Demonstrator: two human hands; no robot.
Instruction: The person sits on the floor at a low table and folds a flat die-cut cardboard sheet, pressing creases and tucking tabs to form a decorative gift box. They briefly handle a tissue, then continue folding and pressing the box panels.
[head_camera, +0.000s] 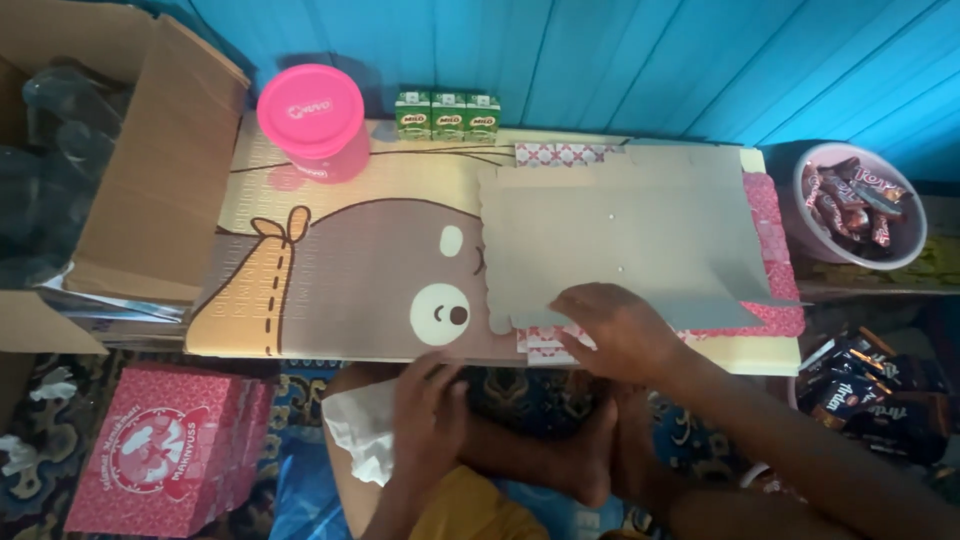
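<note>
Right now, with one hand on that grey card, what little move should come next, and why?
Probably lift the near edge of the flat grey card with the right hand. That hand lies flat on the card's near edge, the card is still unfolded, with red patterned print showing at its edges, and the left hand waits at the edge of the bear-print table, free to help.

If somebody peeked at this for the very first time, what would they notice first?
Probably the low table top with a big brown cartoon bear face, filling the middle. Next, the round bright pink plastic tub with a lid at its far left corner, and the flat grey cardboard sheet on the right side, where the right hand presses its near edge. The left hand rests just below the table's near edge.
</note>
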